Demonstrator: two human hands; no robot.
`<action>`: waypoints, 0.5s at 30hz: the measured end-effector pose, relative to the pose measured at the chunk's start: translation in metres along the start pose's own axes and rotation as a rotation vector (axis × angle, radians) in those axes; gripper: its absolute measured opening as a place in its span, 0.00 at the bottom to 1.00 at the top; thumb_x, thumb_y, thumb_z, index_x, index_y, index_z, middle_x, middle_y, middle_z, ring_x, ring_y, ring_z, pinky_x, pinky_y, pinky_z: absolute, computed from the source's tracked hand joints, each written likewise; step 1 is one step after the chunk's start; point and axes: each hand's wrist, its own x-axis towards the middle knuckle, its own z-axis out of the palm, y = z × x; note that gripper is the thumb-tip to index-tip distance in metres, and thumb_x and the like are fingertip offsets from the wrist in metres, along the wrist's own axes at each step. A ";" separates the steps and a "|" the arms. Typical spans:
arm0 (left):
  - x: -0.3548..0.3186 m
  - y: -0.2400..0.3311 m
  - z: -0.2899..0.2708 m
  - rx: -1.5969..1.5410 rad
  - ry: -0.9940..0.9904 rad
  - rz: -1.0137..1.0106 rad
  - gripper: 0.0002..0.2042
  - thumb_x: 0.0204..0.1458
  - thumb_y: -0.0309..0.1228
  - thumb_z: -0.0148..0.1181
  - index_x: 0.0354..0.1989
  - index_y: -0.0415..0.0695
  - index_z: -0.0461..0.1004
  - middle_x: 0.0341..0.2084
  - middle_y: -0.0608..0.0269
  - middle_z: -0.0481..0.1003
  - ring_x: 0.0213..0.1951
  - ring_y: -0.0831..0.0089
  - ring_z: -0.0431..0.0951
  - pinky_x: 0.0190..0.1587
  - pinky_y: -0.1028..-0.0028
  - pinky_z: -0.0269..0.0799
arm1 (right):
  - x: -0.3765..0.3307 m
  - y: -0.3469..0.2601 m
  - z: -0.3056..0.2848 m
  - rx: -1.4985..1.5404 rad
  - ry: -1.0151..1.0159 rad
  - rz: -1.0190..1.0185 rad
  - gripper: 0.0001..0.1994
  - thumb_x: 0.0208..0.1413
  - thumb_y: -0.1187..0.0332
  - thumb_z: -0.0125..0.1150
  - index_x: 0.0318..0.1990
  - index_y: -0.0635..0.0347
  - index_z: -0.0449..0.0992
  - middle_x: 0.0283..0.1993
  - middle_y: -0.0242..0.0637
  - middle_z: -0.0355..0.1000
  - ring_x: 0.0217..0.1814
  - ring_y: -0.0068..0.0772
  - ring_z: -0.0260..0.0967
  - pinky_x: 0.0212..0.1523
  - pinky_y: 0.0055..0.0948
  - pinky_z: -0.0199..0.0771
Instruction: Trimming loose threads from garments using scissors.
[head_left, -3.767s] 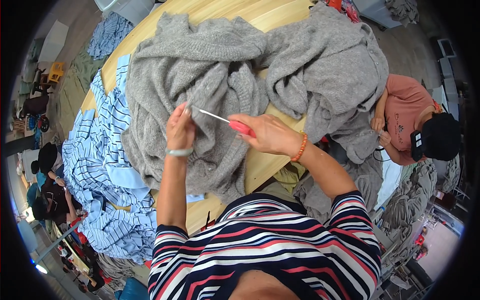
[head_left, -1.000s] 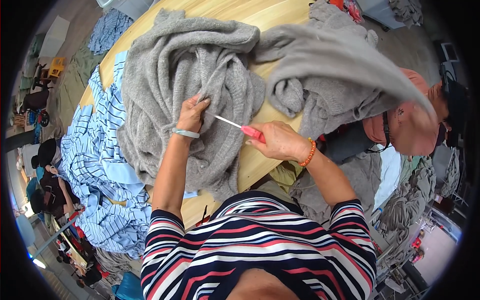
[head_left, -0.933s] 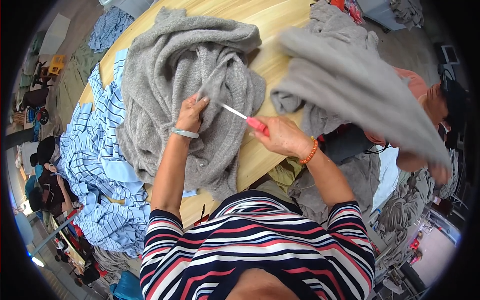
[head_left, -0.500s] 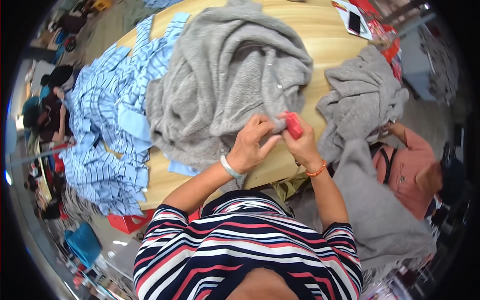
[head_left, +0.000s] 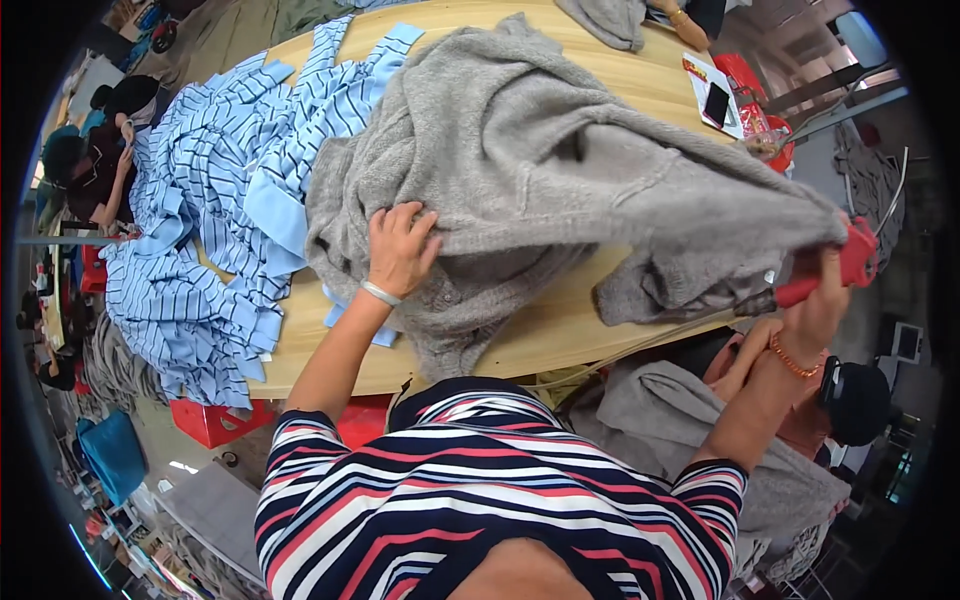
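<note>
A large grey knit garment (head_left: 500, 150) lies bunched across the table. My left hand (head_left: 398, 248) rests on its near edge with the fingers slightly spread. Far out to the right, my right hand (head_left: 822, 292) is closed round a red hand-held tool (head_left: 856, 255) whose exact kind I cannot make out. One end of the garment stretches out to that hand and tool, and its grip on the cloth is partly hidden. Below this stretched part lies a smaller grey knit piece (head_left: 665, 285).
Blue striped garments (head_left: 220, 180) are heaped at the left. A phone (head_left: 716, 104) lies at the far right of the wooden table (head_left: 620, 85). A co-worker with a dark cap (head_left: 858, 400) is close by my right arm, beside grey cloth (head_left: 650, 410). Another person's hand (head_left: 690, 28) is at the far edge.
My right hand has swung far right with the red tool, drawing the grey garment out. My left hand has moved left and now lies on the cloth with looser fingers.
</note>
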 end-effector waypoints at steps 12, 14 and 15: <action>0.045 0.068 -0.097 -1.893 -0.527 -0.784 0.19 0.54 0.29 0.56 0.54 0.36 0.68 0.48 0.60 0.74 0.48 0.65 0.75 0.49 0.63 0.72 | 0.096 -0.041 -0.014 -0.069 -0.250 0.039 0.15 0.61 0.73 0.51 0.54 0.66 0.68 0.50 0.41 0.72 0.50 0.35 0.71 0.54 0.36 0.71; 0.064 0.095 -0.152 -2.051 -0.554 -0.687 0.19 0.56 0.29 0.54 0.55 0.36 0.67 0.49 0.61 0.73 0.49 0.68 0.74 0.50 0.65 0.71 | 0.123 -0.045 0.027 -0.199 -0.110 0.053 0.15 0.60 0.73 0.52 0.53 0.67 0.68 0.49 0.40 0.72 0.48 0.34 0.73 0.52 0.35 0.73; 0.078 0.099 -0.170 -2.088 -0.420 -0.510 0.19 0.57 0.32 0.53 0.55 0.36 0.67 0.49 0.60 0.73 0.48 0.69 0.74 0.50 0.66 0.71 | 0.152 -0.041 0.025 -0.141 -0.290 -0.004 0.15 0.60 0.73 0.53 0.53 0.67 0.69 0.49 0.40 0.72 0.48 0.34 0.73 0.51 0.33 0.74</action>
